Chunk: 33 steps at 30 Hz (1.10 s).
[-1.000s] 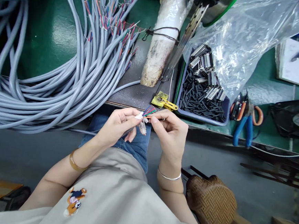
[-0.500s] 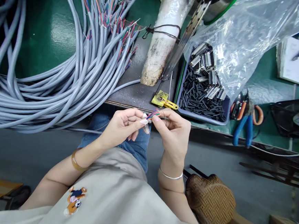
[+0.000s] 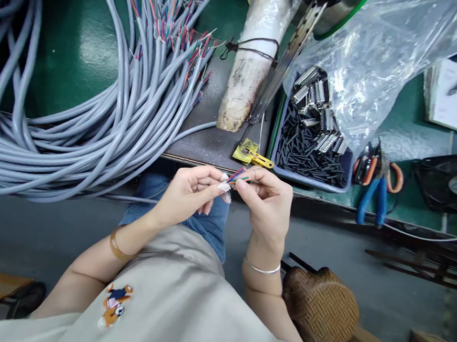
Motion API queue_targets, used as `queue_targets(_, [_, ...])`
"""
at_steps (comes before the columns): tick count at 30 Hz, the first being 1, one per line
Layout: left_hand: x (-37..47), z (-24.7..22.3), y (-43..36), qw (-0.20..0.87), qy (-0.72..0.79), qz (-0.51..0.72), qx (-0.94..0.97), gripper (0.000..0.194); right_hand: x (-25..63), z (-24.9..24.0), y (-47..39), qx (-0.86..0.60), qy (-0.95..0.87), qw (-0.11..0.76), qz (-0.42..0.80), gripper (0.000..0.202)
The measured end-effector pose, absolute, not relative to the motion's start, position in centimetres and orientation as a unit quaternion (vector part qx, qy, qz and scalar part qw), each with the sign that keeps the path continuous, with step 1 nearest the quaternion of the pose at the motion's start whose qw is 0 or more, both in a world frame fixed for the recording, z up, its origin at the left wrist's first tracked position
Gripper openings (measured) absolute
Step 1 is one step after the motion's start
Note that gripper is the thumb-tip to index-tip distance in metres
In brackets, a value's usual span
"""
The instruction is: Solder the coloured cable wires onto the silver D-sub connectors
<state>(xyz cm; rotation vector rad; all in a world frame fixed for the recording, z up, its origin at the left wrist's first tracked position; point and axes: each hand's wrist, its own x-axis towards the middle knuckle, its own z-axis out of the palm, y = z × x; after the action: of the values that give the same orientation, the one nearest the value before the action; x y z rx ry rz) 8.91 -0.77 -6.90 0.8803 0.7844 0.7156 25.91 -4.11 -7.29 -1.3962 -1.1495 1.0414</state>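
Note:
Between my two hands, above my lap at the bench edge, is a small bunch of coloured wires (image 3: 237, 175), with red, blue, purple and green strands. My left hand (image 3: 198, 189) is closed around the base of the bunch, its fingertips wrapped in whitish covering. Thumb and forefinger of my right hand (image 3: 265, 192) pinch the other end of the wires. Just beyond them a yellow cutter (image 3: 260, 159) lies at the bench edge on a yellow pad. A grey cable (image 3: 131, 199) runs below the bench edge towards my left hand; its end is hidden.
A large bundle of grey cables (image 3: 102, 123) with stripped ends fills the left. A blue bin (image 3: 342, 187) holds black tubes and metal connectors. Pliers (image 3: 376, 191) lie on its right, and a wrapped soldering stand or roll (image 3: 249, 58) lies behind. A wooden stool (image 3: 326, 305) stands below right.
The wires are now spread apart more between my fingers, with the blue and red ones splayed away from the green. Both hands stay nearly in place; the view has shifted slightly.

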Motion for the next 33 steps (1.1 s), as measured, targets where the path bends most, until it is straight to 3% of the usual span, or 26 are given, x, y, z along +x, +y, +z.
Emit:
queue_targets(4, [8.76,-6.86,-0.86,0.771,0.359,0.317,0.42,0.031,26.3,-7.39,-4.06,-0.566,-0.485,0.5,0.441,0.012])
queue_targets(11, [9.08,-6.27,-0.91,0.763,0.367,0.331,0.417,0.037,26.59,-7.29,-4.32,-0.581,-0.493,0.49,0.423,0.014])
queue_targets(21, [9.05,-6.6,-1.17,0.761,0.352,0.319,0.441,0.023,26.31,-7.41,-4.29,-0.564,-0.49,0.513,0.423,0.006])
queue_targets(33, [9.02,-6.61,-1.14,0.773,0.34,0.324,0.426,0.027,26.42,-7.71,-4.36,-0.559,-0.478,0.521,0.433,0.009])
